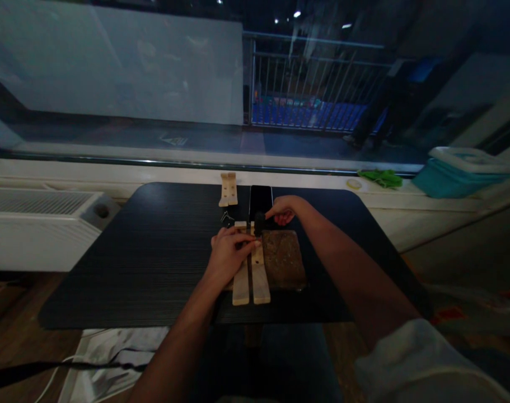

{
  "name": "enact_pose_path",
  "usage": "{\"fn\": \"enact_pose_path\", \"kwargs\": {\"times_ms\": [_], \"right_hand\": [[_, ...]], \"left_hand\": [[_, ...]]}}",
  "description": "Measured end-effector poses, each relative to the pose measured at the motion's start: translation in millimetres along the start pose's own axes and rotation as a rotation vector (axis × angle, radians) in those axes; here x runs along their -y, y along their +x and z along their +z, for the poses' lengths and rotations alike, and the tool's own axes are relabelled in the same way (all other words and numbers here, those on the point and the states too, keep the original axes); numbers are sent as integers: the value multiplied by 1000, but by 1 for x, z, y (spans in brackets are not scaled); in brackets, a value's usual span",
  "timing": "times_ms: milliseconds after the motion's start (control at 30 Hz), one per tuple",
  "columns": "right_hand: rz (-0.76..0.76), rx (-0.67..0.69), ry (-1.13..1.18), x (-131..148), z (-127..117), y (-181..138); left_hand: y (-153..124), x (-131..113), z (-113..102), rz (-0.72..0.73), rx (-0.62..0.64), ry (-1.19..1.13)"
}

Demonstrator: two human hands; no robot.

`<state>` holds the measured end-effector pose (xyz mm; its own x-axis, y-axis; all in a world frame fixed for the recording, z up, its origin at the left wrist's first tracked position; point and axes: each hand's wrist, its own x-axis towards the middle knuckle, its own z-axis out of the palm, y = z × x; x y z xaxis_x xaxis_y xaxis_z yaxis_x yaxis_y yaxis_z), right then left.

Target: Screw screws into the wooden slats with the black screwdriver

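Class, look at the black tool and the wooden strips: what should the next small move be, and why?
Probably a light, careful tap with the black hammer-like tool: the right grip holds it at the wooden strips, where the left grip also rests. Its fingertips lie close to the tool's head, so little force seems wise.

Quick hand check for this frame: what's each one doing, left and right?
Left hand: resting over the wooden pieces, fingertips close together; whether they pinch something small cannot be told.
Right hand: closed, holding a dark hammer.
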<state>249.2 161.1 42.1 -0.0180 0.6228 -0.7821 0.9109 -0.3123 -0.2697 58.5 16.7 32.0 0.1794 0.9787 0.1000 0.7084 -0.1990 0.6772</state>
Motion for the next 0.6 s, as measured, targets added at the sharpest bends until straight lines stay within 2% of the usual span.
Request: {"fn": "enact_pose_path", "kwargs": {"times_ms": [200,433,600], "right_hand": [[-73,-13,36,-9,-1,5],[-175,-109,75,-26,5,6],[-170,-129,52,-24,8,3]], "left_hand": [[0,1,1,7,-18,-2],[1,3,2,14,-23,-8],[1,5,3,24,-32,-6]]}}
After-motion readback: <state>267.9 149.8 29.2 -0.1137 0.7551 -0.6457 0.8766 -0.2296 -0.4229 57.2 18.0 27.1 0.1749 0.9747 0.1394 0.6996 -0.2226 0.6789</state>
